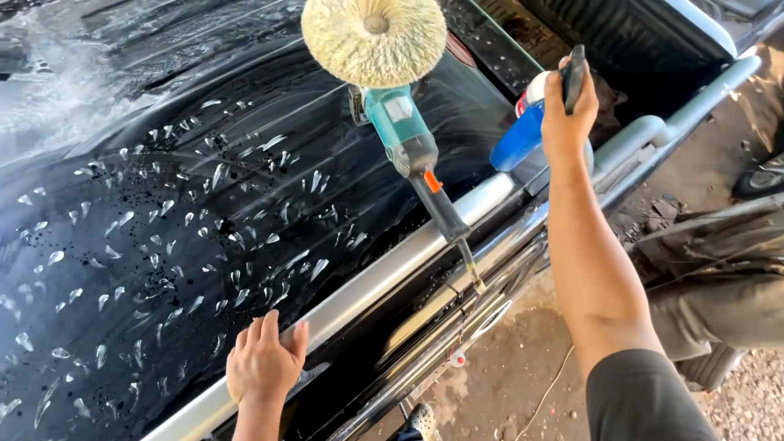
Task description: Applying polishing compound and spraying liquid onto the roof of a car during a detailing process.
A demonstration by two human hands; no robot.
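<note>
My left hand (263,363) lies flat with its fingers apart on the silver roof rail (384,273) of a black vehicle. The black roof panel (188,212) is dotted with many white dabs of paste. A teal polishing machine (408,143) lies on the roof with its round woolly pad (374,39) facing up and its black handle (445,214) pointing toward the rail. My right hand (565,110) is raised beyond the rail. It is closed around the black top (576,72) of a blue bottle (516,137), which tilts down toward the roof.
A ribbed black truck bed (621,41) with a silver rail lies at the top right. Below the vehicle's side is a dirt floor (506,367) with a thin cord. A dark tyre (761,180) is at the right edge, and a shoe (420,420) at the bottom.
</note>
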